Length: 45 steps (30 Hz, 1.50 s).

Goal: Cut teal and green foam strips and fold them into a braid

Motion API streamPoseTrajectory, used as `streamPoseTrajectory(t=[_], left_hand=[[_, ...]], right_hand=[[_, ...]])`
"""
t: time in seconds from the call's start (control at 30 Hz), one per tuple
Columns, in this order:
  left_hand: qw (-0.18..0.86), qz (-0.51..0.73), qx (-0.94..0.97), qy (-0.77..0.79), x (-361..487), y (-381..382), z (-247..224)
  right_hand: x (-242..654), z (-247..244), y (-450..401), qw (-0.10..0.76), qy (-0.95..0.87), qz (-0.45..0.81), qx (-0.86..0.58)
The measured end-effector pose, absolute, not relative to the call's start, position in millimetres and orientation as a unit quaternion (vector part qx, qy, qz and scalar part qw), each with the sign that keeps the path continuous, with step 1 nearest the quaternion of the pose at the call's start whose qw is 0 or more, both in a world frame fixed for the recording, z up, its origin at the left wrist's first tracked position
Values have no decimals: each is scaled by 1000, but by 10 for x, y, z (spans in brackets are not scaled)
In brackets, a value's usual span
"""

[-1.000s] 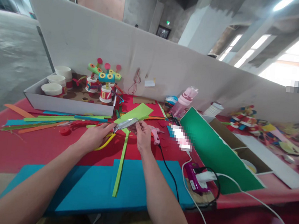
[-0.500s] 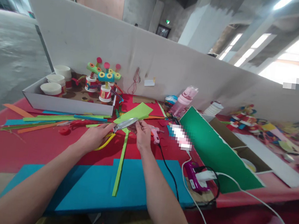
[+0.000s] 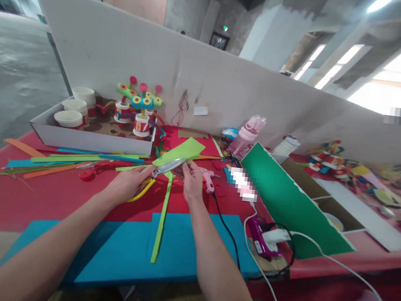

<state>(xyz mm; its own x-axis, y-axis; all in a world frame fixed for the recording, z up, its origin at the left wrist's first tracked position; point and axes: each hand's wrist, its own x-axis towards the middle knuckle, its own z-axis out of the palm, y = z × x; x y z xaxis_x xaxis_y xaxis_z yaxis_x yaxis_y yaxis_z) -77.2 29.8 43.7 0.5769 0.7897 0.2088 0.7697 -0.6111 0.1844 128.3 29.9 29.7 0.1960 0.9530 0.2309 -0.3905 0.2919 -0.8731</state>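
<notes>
My left hand (image 3: 130,181) is closed on a pair of scissors (image 3: 169,166) with silvery blades. One yellow handle loop shows below the hand, and the blades point right. At the blade tips my right hand (image 3: 193,178) pinches the edge of a light green paper sheet (image 3: 186,151); its fingertips are partly hidden. The sheet lies just behind the blades. A narrow green paper strip (image 3: 161,223) extends from below the blades towards me, over blue board (image 3: 110,246).
Left of my hands lie several coloured paper strips (image 3: 65,158) and a red tape dispenser (image 3: 87,175). Behind them is a white box (image 3: 93,142) with paper cups and cup figures. A pink glue gun (image 3: 210,178), purple power strip (image 3: 262,240) and green board (image 3: 288,204) are to the right.
</notes>
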Motion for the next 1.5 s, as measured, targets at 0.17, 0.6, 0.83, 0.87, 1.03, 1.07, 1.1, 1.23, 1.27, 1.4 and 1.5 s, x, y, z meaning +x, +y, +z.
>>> streamPoseTrajectory(t=[0.17,0.6,0.83,0.87,1.03,1.07,1.1,1.23,1.27,1.4,1.5], left_hand=[[30,142,887,439,-760,298,430],[43,134,891,432,-741,283,441],[37,136,888,438,-739,285,434],[35,132,888,438,-738,285,435],[31,123,888,442,-726,280,429],[33,125,889,440,-727,280,429],[35,131,889,437,-731,281,430],[35,184,864,467,-807,307,470],[33,202,849,487,-841,322,484],[27,273,803,529,-974,395,523],[63,300,817,489,-986,420,519]], right_hand=[[1280,291,301,691,-412,483,-346],[1207,251,279,670,-421,498,-354],[1209,254,282,673,-420,497,-351],[1208,257,280,673,-420,497,-350],[1199,271,265,669,-423,495,-358],[1198,270,264,670,-425,493,-358],[1200,269,264,672,-427,489,-357],[1234,275,278,684,-422,480,-352],[1246,281,282,689,-416,477,-353],[1280,315,286,699,-398,479,-351],[1277,316,278,690,-399,491,-351]])
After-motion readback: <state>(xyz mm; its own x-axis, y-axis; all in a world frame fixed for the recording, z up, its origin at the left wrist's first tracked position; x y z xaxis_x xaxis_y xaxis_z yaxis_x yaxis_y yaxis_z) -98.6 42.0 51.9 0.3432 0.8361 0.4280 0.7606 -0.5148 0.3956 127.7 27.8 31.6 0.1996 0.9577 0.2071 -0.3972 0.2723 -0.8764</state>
